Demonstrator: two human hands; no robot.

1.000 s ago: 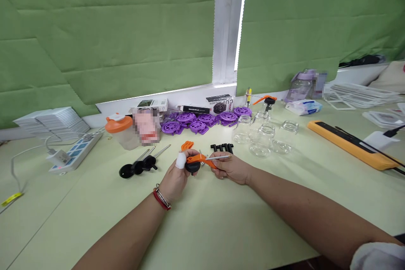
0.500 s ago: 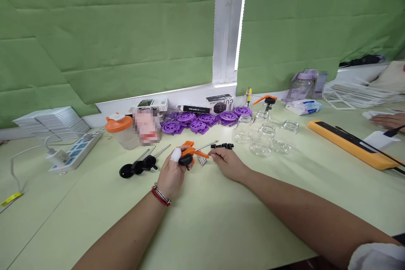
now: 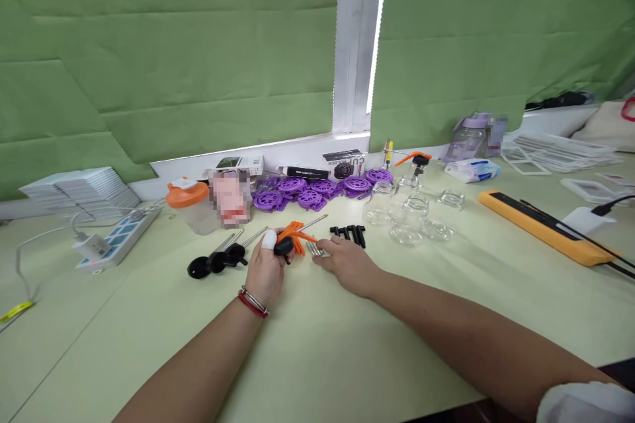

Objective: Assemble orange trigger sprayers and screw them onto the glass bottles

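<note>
My left hand (image 3: 266, 275), its thumb wrapped in white, grips a black round-headed piece (image 3: 284, 246) with an orange lever (image 3: 300, 235) and a thin metal rod (image 3: 315, 222). My right hand (image 3: 351, 266) reaches low over the table, fingers stretched to a small bunch of silver metal pins (image 3: 313, 248) and touching or nearly touching them. More orange levers (image 3: 292, 228) lie just behind the held piece. Beyond my right fingers is a row of short black parts (image 3: 350, 235). Several black round heads with metal rods (image 3: 217, 262) rest left of my left hand.
Glass jars (image 3: 409, 218) stand right of centre, with purple spoked plastic pieces (image 3: 310, 199) along the back. A power strip (image 3: 122, 238) and an orange-lidded cup (image 3: 187, 201) are on the left. An orange-and-black bar (image 3: 546, 228) with cables lies on the right.
My right hand has left the orange lever's tip and moved left and down to the silver pins. My left hand has shifted slightly left with the held piece. Another person's hand at right has gone from view.
</note>
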